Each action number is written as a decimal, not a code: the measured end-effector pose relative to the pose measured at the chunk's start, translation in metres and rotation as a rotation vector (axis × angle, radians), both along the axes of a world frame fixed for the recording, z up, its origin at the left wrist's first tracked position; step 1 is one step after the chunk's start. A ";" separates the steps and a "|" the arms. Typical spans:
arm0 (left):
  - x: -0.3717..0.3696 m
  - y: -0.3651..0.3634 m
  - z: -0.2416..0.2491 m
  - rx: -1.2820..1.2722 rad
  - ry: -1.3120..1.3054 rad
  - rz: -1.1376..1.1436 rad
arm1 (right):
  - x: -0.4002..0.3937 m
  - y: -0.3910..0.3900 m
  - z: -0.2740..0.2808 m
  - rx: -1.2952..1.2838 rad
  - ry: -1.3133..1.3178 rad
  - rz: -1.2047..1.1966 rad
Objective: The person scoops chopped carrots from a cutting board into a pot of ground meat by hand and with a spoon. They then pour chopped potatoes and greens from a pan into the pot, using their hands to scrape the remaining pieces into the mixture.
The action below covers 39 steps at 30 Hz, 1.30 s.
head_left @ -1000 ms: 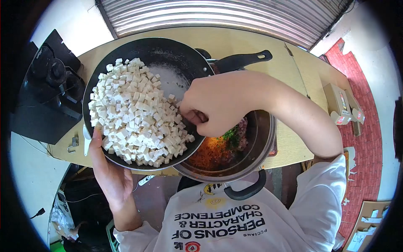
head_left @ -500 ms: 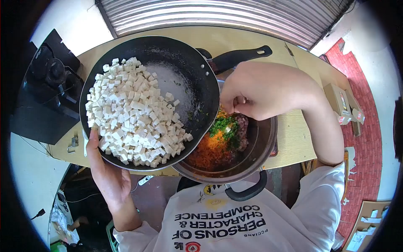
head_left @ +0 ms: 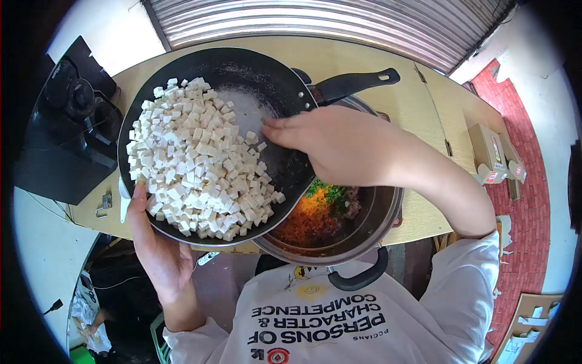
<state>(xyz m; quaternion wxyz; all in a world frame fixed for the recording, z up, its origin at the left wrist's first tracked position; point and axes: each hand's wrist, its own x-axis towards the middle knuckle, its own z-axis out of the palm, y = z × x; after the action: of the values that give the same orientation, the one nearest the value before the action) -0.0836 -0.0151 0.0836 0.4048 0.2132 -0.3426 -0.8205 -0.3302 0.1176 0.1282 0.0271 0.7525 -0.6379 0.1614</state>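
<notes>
My left hand (head_left: 162,261) grips the near left rim of a black frying pan (head_left: 242,67), its thumb over the edge. A large heap of white tofu-like cubes (head_left: 194,158) fills the left side of the pan, with pale crumbs on the bare part. My right hand (head_left: 327,142) reaches over the pan's right rim, fingers stretched out towards the bare part near the cubes. Partly under the pan stands a metal pot (head_left: 382,212). Inside it are chopped orange bits (head_left: 309,218), chopped green herbs (head_left: 330,194) and what looks like ground meat (head_left: 352,206), partly hidden.
The pan's handle (head_left: 357,84) points to the far right over the wooden table (head_left: 418,200). A black boxy device (head_left: 66,133) and a padlock (head_left: 105,206) are at the left. Cardboard boxes (head_left: 488,151) stand at the right. Another person's hand (head_left: 94,324) shows at lower left.
My right hand has moved left, from above the pot into the pan, and its curled fingers have straightened. The left hand keeps hold of the pan, which has barely shifted.
</notes>
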 end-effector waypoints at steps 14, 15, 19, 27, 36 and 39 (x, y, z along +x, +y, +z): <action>0.001 -0.007 -0.003 -0.017 0.008 -0.013 | 0.017 0.020 0.044 0.588 -0.127 -0.024; 0.000 -0.007 -0.002 -0.024 -0.009 -0.007 | 0.014 0.020 0.046 0.573 -0.144 0.006; -0.015 0.005 0.008 -0.006 -0.082 0.127 | 0.002 0.026 0.053 0.433 -0.175 0.054; -0.006 -0.003 -0.002 -0.026 -0.039 0.045 | -0.014 0.052 0.035 0.245 -0.055 -0.004; -0.009 0.000 0.003 0.005 -0.058 0.107 | -0.007 0.040 0.041 0.099 0.121 -0.028; -0.006 -0.003 0.001 0.000 -0.046 0.083 | -0.004 0.025 0.038 0.035 0.021 -0.024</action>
<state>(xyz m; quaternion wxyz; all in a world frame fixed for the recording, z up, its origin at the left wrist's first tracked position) -0.0897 -0.0178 0.0847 0.4308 0.2459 -0.3426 -0.7979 -0.3346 0.1423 0.1662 0.0226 0.7469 -0.6492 0.1421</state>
